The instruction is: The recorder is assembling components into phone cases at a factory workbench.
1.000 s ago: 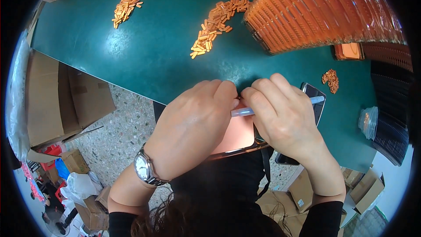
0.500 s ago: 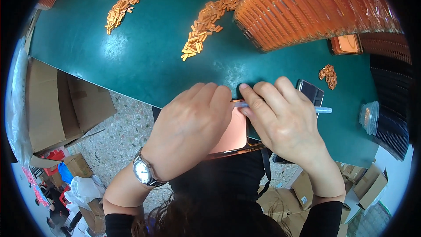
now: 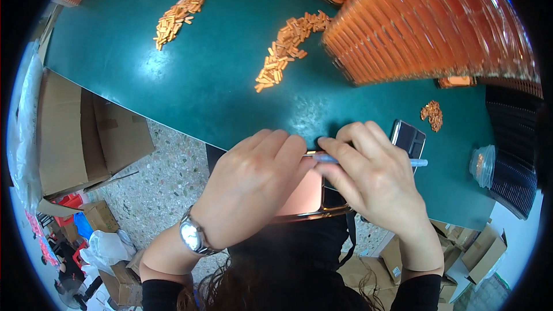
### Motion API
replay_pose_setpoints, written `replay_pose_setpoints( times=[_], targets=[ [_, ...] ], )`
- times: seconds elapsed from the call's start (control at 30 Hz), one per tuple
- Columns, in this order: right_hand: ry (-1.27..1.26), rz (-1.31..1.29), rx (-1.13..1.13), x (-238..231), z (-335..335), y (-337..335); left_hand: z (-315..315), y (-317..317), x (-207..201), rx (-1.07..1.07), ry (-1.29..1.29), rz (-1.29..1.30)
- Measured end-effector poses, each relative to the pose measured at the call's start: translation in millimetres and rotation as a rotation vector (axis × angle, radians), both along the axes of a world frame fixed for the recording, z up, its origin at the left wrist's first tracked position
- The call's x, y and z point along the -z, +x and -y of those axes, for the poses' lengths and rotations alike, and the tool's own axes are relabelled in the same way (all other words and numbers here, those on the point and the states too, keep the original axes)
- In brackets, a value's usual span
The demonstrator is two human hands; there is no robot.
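Below the table's near edge, my left hand (image 3: 256, 175) is closed on a phone case (image 3: 302, 196) with a shiny copper rim and a pinkish flat panel. My right hand (image 3: 374, 181) pinches a light blue pen-like tool (image 3: 419, 162), whose back end sticks out to the right past my knuckles. The tool's front end lies at the case's far rim, close to my left thumb. My fingers hide most of that rim, and what the tip touches is too small to make out.
Two heaps of small orange-gold pieces (image 3: 288, 46) lie on the green table (image 3: 230, 98). Stacked orange cases (image 3: 426, 29) rise at the far right. Further right are a small copper-coloured heap (image 3: 432, 116), a phone-like device (image 3: 409, 138), a clear cup (image 3: 483, 166) and black stacked trays (image 3: 510, 150).
The whole scene sits a little lower in the picture. My right fingers have shifted slightly around the tool, and my left thumb shows more beside its front end. Both grips continue.
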State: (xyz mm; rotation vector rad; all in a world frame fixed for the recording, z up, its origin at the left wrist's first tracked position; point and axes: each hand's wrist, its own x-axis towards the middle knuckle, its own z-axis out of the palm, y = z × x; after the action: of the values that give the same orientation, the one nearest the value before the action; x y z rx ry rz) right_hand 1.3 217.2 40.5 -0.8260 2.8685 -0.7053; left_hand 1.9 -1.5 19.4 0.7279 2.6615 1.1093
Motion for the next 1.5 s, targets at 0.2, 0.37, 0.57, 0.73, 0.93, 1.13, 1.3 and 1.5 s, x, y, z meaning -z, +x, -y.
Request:
replay_pose_setpoints(
  times=[0.2,0.37,0.57,0.73,0.93,1.13,1.3,1.5],
  targets=[
    [-0.173,0.006,0.099,10.5,18.1,-29.1,37.1,6.9,-6.1,-0.115,-0.022,-0.056],
    [0.064,-0.146,-0.036,22.2,39.2,-47.0,52.3,12.7,-2.6,-0.15,-0.068,-0.016],
    [0.139,-0.196,-0.157,24.5,44.5,-49.5,65.3,12.5,0.8,-0.163,-0.022,-0.004],
    [-0.067,-0.062,-0.1,23.1,44.8,-55.5,67.6,9.1,2.2,-0.123,-0.036,-0.011],
    [-0.146,0.058,-0.05,22.4,49.0,-62.7,65.2,5.7,2.3,-0.119,-0.042,-0.041],
    [-0.037,0.097,-0.043,12.8,48.4,-63.0,57.9,0.9,-0.4,-0.152,-0.059,-0.026],
    [-0.304,-0.014,-0.136,8.2,28.8,-38.5,42.5,-1.4,-3.8,-0.166,-0.039,0.004],
    [-0.072,-0.34,-0.232,19.8,18.1,-25.0,18.6,-2.6,-4.7,-0.159,-0.055,-0.011]
  ],
)
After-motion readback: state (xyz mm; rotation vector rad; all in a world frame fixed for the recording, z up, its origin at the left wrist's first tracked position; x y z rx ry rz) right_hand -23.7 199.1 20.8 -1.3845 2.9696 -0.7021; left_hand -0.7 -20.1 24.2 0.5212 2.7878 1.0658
